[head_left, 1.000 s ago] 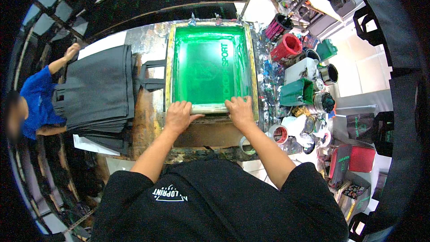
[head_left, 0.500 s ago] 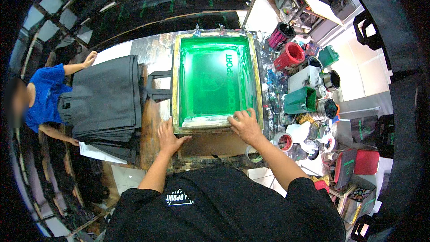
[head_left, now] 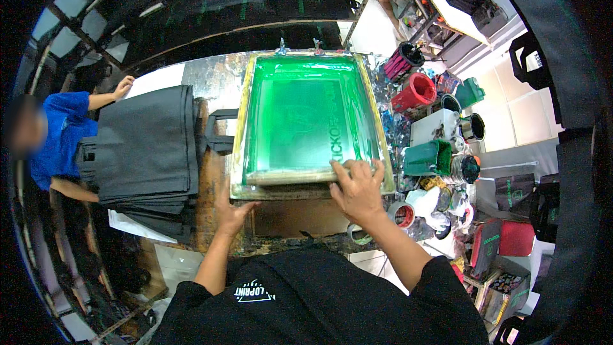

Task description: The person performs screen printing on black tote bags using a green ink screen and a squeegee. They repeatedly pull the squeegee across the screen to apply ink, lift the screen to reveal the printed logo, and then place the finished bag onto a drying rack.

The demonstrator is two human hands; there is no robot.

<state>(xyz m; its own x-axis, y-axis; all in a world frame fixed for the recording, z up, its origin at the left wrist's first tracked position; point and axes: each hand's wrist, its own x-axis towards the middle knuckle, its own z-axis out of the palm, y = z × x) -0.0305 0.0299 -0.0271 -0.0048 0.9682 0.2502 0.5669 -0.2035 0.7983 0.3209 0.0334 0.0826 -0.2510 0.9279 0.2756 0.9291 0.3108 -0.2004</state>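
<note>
Screen-print station, seen from over the worker's shoulders. A green-meshed screen (head_left: 306, 121) in a pale wooden frame lies on the desk (head_left: 214, 80), its far edge held by two metal clamps. The right hand (head_left: 359, 188) lies flat on the frame's near right corner, fingers (head_left: 357, 169) spread wide and pressing on the wood, gripping nothing. The left hand (head_left: 231, 211) sits at the near left corner, partly under the frame's edge; whether its fingers are curled round the wood cannot be told. Under the frame's near edge a brown board (head_left: 294, 217) shows. The desk is worn, scratched metal, smeared with ink and dark along its front rim. Left of the screen lies a stack of black bags (head_left: 143, 153), one strap (head_left: 220, 131) reaching toward the frame. A second person in a blue shirt (head_left: 60, 137) stands beyond that stack, one hand (head_left: 124, 84) on the white sheet past it. Right of the screen the desk is crowded: a red tub (head_left: 418, 92), a green box (head_left: 428, 158), open tins (head_left: 472, 126), tape rolls (head_left: 403, 214). Dark rails and fabric hang behind.
</note>
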